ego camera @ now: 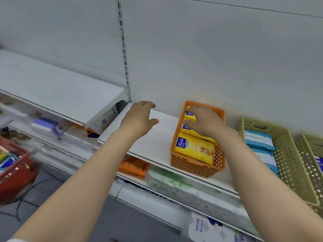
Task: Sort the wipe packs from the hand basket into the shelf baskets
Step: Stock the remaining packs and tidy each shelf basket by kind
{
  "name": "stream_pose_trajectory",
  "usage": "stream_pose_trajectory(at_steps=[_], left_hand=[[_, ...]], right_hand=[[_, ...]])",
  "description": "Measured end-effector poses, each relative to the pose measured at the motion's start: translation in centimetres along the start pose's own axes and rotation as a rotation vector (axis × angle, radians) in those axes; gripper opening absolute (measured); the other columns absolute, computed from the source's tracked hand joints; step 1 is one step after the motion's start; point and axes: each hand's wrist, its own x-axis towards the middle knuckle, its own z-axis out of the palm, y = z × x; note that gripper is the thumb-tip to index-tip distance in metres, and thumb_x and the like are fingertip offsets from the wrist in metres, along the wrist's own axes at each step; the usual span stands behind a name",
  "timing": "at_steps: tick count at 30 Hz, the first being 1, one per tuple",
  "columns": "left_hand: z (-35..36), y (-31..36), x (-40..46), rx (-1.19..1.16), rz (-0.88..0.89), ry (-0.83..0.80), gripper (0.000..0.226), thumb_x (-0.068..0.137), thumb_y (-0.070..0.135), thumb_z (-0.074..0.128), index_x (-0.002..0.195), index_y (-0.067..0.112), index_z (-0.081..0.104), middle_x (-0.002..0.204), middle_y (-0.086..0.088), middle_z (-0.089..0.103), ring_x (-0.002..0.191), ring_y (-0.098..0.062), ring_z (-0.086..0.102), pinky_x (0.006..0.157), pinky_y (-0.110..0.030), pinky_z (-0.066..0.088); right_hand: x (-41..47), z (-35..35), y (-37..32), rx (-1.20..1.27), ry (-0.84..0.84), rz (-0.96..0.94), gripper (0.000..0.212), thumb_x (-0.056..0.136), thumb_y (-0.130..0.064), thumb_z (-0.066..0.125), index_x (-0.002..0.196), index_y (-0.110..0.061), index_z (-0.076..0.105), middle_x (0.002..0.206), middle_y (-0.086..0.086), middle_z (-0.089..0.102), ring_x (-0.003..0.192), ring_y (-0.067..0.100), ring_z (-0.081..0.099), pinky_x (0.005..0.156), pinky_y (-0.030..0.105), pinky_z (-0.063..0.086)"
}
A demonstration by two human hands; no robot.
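While both bare forearms reach up toward the white metal shelf (157,142), the right hand (204,122) sits over the rear half of the orange perforated plastic basket (197,169), its fingers curled down onto the yellow wipe packs (195,148) standing in a row inside; the fingertips touch the rearmost packs, but whether they actually pinch one cannot be told from this angle. The left hand (141,117) hovers above the bare shelf surface to the left of the orange basket, well apart from it, fingers loosely bent and thumb spread outward, holding nothing. To the right of the orange basket stands an olive-green perforated plastic basket (290,165) containing light-blue wipe packs (258,139) stacked flat. A second olive-green basket (311,154) is partly cut off at the right edge of the view. At the lower left, blurred, the red plastic hand basket (15,175) sits below shelf level with several coloured packs visible inside. Lower shelves carry blurred packaged goods.
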Motion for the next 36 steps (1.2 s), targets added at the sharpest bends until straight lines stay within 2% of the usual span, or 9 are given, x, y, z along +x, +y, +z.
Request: stream_pose_trajectory(at_steps=[5, 8, 13, 17, 20, 22, 28, 32, 36], left_hand=[[-7.5, -5.7, -4.9, 0.073, -0.087, 0.263, 0.064, 0.093, 0.032, 0.060, 0.148, 0.015, 0.032, 0.148, -0.009, 0.041, 0.133, -0.030, 0.038, 0.105, -0.043, 0.038], [-10.8, -10.8, -8.8, 0.092, -0.118, 0.366, 0.061, 0.094, 0.031, 0.059, 0.147, 0.014, 0.033, 0.149, -0.008, 0.040, 0.134, -0.029, 0.038, 0.105, -0.042, 0.037], [-14.3, -21.7, -15.6, 0.061, -0.184, 0.439, 0.055, 0.092, 0.027, 0.063, 0.141, 0.012, 0.043, 0.140, -0.008, 0.048, 0.128, -0.027, 0.044, 0.100, -0.040, 0.040], [-15.8, -31.1, -21.0, 0.068, -0.292, 0.392, 0.051, 0.090, 0.027, 0.066, 0.135, 0.013, 0.048, 0.126, -0.007, 0.055, 0.119, -0.029, 0.050, 0.094, -0.039, 0.042], [-16.7, -37.8, -24.0, 0.043, -0.370, 0.338, 0.051, 0.090, 0.029, 0.064, 0.136, 0.015, 0.048, 0.131, -0.005, 0.054, 0.122, -0.026, 0.049, 0.099, -0.039, 0.043], [-17.2, -41.9, -25.1, 0.040, -0.426, 0.328, 0.048, 0.089, 0.029, 0.066, 0.132, 0.015, 0.051, 0.129, -0.005, 0.056, 0.120, -0.025, 0.050, 0.097, -0.038, 0.042], [-17.2, -54.0, -25.6, 0.031, -0.599, 0.246, 0.046, 0.085, 0.030, 0.070, 0.126, 0.015, 0.055, 0.125, -0.006, 0.058, 0.117, -0.028, 0.050, 0.095, -0.041, 0.043], [-16.0, -64.0, -24.4, 0.023, -0.720, 0.139, 0.050, 0.085, 0.029, 0.071, 0.129, 0.012, 0.055, 0.128, -0.009, 0.058, 0.120, -0.029, 0.048, 0.100, -0.039, 0.040], [-15.0, -74.0, -23.2, -0.037, -0.846, 0.018, 0.049, 0.085, 0.029, 0.072, 0.128, 0.011, 0.057, 0.124, -0.014, 0.059, 0.117, -0.033, 0.051, 0.099, -0.041, 0.041]], right_hand=[[1.7, -1.9, -9.4, 0.058, 0.167, -0.172, 0.045, 0.096, -0.040, 0.056, 0.136, -0.021, 0.054, 0.143, 0.000, 0.051, 0.134, 0.021, 0.040, 0.106, 0.033, 0.036], [2.3, -1.3, -16.5, 0.090, 0.261, -0.285, 0.043, 0.097, -0.039, 0.054, 0.137, -0.021, 0.053, 0.140, -0.002, 0.054, 0.133, 0.019, 0.041, 0.102, 0.031, 0.036], [3.1, 4.0, -29.0, 0.130, 0.236, -0.396, 0.045, 0.097, -0.040, 0.054, 0.139, -0.024, 0.050, 0.142, -0.004, 0.052, 0.134, 0.017, 0.039, 0.106, 0.033, 0.036], [3.8, 10.5, -39.1, 0.135, 0.108, -0.462, 0.050, 0.097, -0.039, 0.056, 0.142, -0.020, 0.048, 0.144, 0.001, 0.049, 0.134, 0.022, 0.039, 0.108, 0.034, 0.035], [4.8, 14.9, -45.9, 0.152, 0.010, -0.489, 0.051, 0.095, -0.039, 0.057, 0.142, -0.021, 0.047, 0.147, 0.000, 0.046, 0.136, 0.019, 0.038, 0.109, 0.033, 0.035], [5.8, 17.6, -49.6, 0.155, -0.038, -0.508, 0.051, 0.096, -0.040, 0.056, 0.142, -0.022, 0.047, 0.147, -0.001, 0.045, 0.137, 0.018, 0.036, 0.110, 0.030, 0.031], [11.3, 24.7, -58.5, 0.194, -0.200, -0.518, 0.048, 0.096, -0.035, 0.058, 0.140, -0.018, 0.050, 0.144, 0.001, 0.048, 0.134, 0.020, 0.041, 0.109, 0.034, 0.035], [18.3, 31.3, -63.6, 0.214, -0.308, -0.489, 0.048, 0.094, -0.036, 0.060, 0.137, -0.017, 0.053, 0.140, 0.004, 0.052, 0.129, 0.022, 0.047, 0.105, 0.037, 0.041], [24.7, 39.8, -68.9, 0.216, -0.565, -0.408, 0.045, 0.094, -0.035, 0.059, 0.135, -0.016, 0.055, 0.136, 0.007, 0.055, 0.126, 0.024, 0.049, 0.101, 0.037, 0.042]])
